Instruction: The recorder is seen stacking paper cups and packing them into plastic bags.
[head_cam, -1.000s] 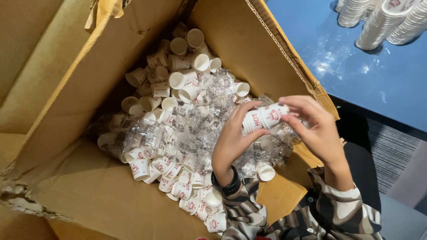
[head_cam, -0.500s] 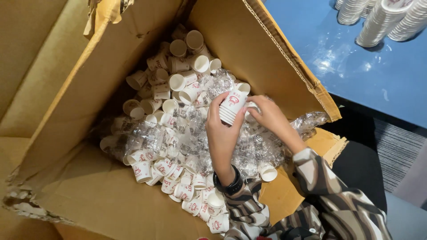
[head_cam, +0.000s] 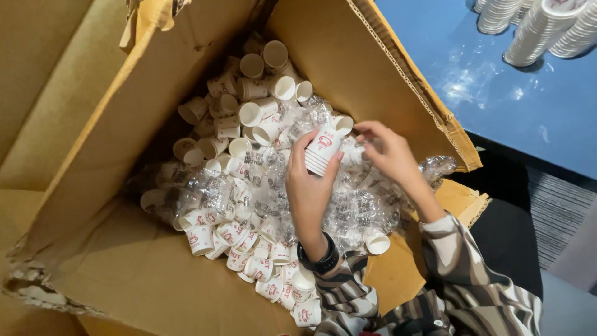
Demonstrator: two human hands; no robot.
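Right, stack of cups (head_cam: 322, 150): I've got a short nested stack of small white paper cups with red print, tilted, held above the heap inside the cardboard box
Left hand (head_cam: 309, 186): mine, fingers curled round the stack from below, thumb on one side, fingertips on the other; closed on it firmly
Right hand (head_cam: 388, 152): just beside the stack's upper end, fingers loosely bent and part open; I can't tell whether the fingertips touch anything
Wristband (head_cam: 321, 257): dark band on my left wrist, above a striped sleeve (head_cam: 460, 274)
Plastic wrap (head_cam: 348, 199): crumpled clear film lying under both hands, spread across the middle of the heap
Loose cups (head_cam: 249, 112): more small white cups piled at the far end of the box, others along the near edge by my sleeve
Cardboard box (head_cam: 93, 155): large, open, flaps standing up, torn along the near left edge
Blue table (head_cam: 497, 106): to the right of the box, with tall stacks of white cups (head_cam: 541, 31) at its far corner
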